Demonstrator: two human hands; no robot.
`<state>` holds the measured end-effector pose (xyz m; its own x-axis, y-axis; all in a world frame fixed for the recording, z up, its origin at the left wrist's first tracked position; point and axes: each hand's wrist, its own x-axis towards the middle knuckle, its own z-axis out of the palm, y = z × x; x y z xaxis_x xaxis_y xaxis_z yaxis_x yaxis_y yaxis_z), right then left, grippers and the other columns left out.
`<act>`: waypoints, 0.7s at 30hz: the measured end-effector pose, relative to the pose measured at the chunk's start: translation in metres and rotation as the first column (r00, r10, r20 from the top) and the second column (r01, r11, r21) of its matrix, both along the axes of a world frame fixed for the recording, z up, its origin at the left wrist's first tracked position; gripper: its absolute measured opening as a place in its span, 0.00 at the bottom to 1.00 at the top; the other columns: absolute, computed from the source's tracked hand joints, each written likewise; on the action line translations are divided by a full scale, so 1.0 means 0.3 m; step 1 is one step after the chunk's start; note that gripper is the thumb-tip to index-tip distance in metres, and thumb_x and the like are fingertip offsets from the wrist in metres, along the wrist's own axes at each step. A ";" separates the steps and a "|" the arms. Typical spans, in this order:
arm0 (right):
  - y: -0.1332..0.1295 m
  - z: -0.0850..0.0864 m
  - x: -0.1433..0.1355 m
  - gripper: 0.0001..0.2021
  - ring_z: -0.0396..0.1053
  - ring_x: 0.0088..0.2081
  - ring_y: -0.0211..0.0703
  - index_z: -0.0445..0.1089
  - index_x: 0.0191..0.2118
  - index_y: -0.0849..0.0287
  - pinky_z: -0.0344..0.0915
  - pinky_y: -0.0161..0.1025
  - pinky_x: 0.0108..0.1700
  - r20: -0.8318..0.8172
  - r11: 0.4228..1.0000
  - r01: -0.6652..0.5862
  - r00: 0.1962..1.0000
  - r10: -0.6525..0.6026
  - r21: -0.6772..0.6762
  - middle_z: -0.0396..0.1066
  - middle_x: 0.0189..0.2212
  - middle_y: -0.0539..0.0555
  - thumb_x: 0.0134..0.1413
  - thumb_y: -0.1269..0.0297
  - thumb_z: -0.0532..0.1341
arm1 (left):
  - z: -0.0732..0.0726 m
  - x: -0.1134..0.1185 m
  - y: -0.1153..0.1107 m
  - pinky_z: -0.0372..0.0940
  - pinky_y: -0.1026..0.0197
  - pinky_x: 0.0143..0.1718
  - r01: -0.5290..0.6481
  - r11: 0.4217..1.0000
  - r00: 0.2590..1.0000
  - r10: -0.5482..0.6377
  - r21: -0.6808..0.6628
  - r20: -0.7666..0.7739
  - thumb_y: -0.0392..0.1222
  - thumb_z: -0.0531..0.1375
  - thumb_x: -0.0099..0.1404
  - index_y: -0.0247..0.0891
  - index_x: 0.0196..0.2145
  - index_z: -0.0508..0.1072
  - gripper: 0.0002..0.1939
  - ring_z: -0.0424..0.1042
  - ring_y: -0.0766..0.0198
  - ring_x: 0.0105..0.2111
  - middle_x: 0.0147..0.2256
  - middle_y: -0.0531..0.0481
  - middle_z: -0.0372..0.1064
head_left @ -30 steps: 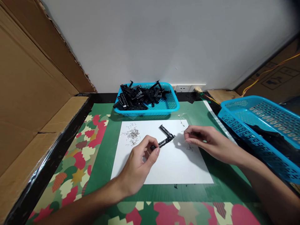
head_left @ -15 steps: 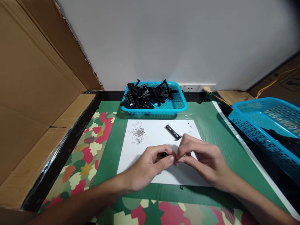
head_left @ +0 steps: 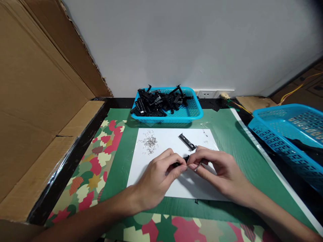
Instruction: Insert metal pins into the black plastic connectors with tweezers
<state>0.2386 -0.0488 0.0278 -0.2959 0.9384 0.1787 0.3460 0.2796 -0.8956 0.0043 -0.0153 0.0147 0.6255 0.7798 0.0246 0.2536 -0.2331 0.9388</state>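
My left hand (head_left: 161,176) is closed on a small black plastic part (head_left: 186,158), mostly hidden by the fingers. Against it, fingertips nearly touching, my right hand (head_left: 217,168) pinches a thin silvery metal piece (head_left: 198,166) between thumb and fingers; its exact kind is too small to make out. Both hands are over a white sheet (head_left: 151,168). Just beyond the right fingers lies a long black plastic part (head_left: 187,141) with an open channel. A pile of small bent wire clips (head_left: 150,142) is spread on the sheet's left side.
A blue basket (head_left: 166,119) heaped with black plastic parts stands by the wall. Another blue basket (head_left: 282,141) with dark parts is at the right. Cardboard (head_left: 32,101) walls off the left. Near a socket (head_left: 207,94) runs a plugged cable. A small black bit (head_left: 196,201) lies below the sheet.
The black part now shows more between my hands, tilted up to the right. My right fingers have shifted, and the silvery piece stands out more clearly.
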 end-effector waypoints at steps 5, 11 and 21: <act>-0.001 -0.002 -0.006 0.06 0.69 0.33 0.39 0.79 0.41 0.55 0.65 0.37 0.37 0.035 1.000 -0.008 0.999 0.007 0.016 0.77 0.34 0.52 0.70 0.64 0.64 | -0.007 0.001 -0.007 0.60 0.60 0.37 -0.017 0.995 0.999 0.022 0.100 -0.047 0.50 0.56 0.81 0.42 0.45 0.77 0.13 0.67 0.65 0.35 0.41 0.50 0.68; 0.003 0.016 0.008 0.07 0.71 0.34 0.41 0.77 0.38 0.56 0.66 0.37 0.36 0.068 0.999 0.038 0.997 -0.038 0.007 0.77 0.33 0.53 0.70 0.64 0.63 | -0.002 -0.001 -0.009 0.62 0.60 0.37 -0.031 0.995 0.999 0.034 0.097 -0.034 0.50 0.54 0.82 0.44 0.50 0.78 0.14 0.68 0.64 0.36 0.43 0.49 0.68; 0.064 0.053 0.285 0.14 0.80 0.37 0.50 0.85 0.44 0.56 0.74 0.42 0.36 0.486 0.969 -0.002 0.865 0.126 -0.247 0.83 0.40 0.59 0.70 0.53 0.64 | -0.016 -0.008 0.043 0.65 0.59 0.39 -0.500 0.857 0.841 0.447 0.121 0.306 0.49 0.57 0.80 0.43 0.52 0.74 0.11 0.69 0.61 0.40 0.45 0.46 0.70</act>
<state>0.3242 -0.0295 0.0437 -0.3479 0.9099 -0.2259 0.7482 0.1242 -0.6518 0.0020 -0.0024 0.0099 0.1308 0.9420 0.3090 0.1346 -0.3257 0.9358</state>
